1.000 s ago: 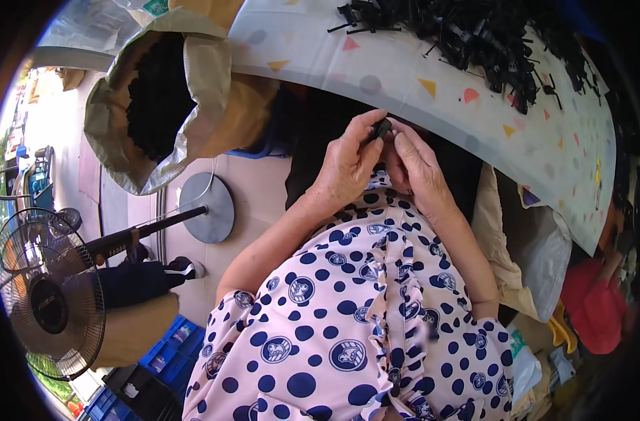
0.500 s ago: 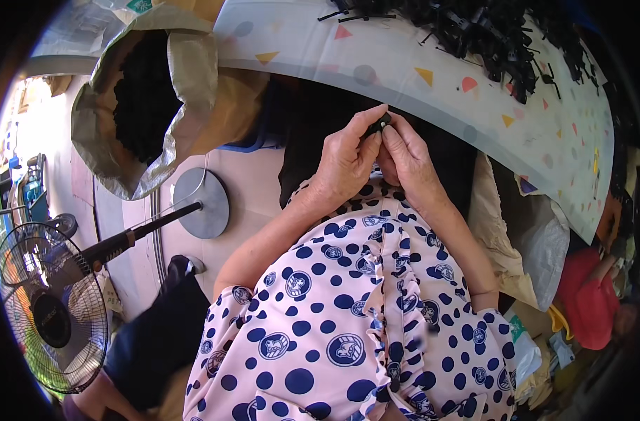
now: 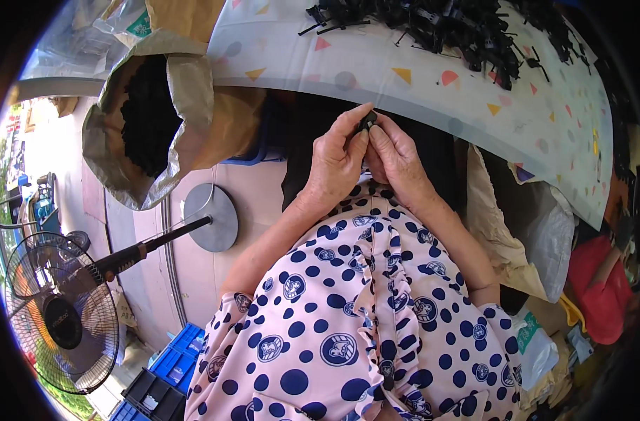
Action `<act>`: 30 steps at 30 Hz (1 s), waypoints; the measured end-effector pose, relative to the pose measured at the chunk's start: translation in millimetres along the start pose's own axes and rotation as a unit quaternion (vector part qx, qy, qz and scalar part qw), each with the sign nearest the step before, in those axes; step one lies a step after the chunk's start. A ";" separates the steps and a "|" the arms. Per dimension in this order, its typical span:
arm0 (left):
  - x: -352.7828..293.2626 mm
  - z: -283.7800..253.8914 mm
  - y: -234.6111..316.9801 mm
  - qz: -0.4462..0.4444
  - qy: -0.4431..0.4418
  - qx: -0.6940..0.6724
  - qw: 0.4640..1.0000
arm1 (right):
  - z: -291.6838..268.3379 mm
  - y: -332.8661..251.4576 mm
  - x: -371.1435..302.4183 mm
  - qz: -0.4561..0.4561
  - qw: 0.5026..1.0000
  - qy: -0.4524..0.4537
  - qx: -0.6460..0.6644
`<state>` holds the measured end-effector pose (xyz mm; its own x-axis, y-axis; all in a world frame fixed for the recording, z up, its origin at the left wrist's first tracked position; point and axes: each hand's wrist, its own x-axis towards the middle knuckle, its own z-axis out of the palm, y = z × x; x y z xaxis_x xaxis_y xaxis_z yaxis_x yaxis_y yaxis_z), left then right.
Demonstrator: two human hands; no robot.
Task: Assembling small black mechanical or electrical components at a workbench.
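Note:
Between my fingertips, just off the near edge of the table, is a small black plastic part [image 3: 367, 121] with a pale spot on it. My left hand [image 3: 336, 158] pinches it from the left with thumb and fingers. From the other side, the thumb and fingers of my right hand [image 3: 398, 156] press on it too. My fingers cover much of the part, so its full shape cannot be made out. Beyond my hands, a heap of black plastic parts [image 3: 446, 31], some with thin stems, lies on the table.
A patterned cloth covers the table [image 3: 376, 59]. At the left stands an open sack [image 3: 194, 91] of black pieces. A fan [image 3: 62, 319] with a round base stands lower left, near blue and black crates [image 3: 169, 372]. Paper and plastic bags [image 3: 506, 224] hang at the right.
The view has shifted slightly. A person in dark clothing at the lower left is out of sight, and crates show there. Both hands keep their pinch on the black part.

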<state>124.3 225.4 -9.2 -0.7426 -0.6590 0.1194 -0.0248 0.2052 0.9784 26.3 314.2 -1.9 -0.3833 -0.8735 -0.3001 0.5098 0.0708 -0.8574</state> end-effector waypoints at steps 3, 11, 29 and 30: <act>0.2 0.0 0.7 0.003 -0.006 0.015 1.000 | -2.4 3.2 1.1 -0.007 1.000 -0.004 0.002; 4.2 4.3 2.7 0.053 0.009 0.086 0.995 | -5.8 -2.7 0.7 0.017 1.000 -0.001 0.002; 46.9 -237.6 6.9 0.060 0.293 0.261 0.918 | -179.9 -83.0 11.1 -0.266 0.768 0.380 -0.441; 47.2 -248.8 3.6 0.010 0.291 0.307 0.906 | -205.6 -93.1 15.3 -0.260 0.757 0.418 -0.430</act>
<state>255.6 15.0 41.9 -0.2724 -0.8841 0.3796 -0.5163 0.4672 0.7178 -185.4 393.2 -12.6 -0.8967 -0.3067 0.3190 -0.4288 0.4235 -0.7980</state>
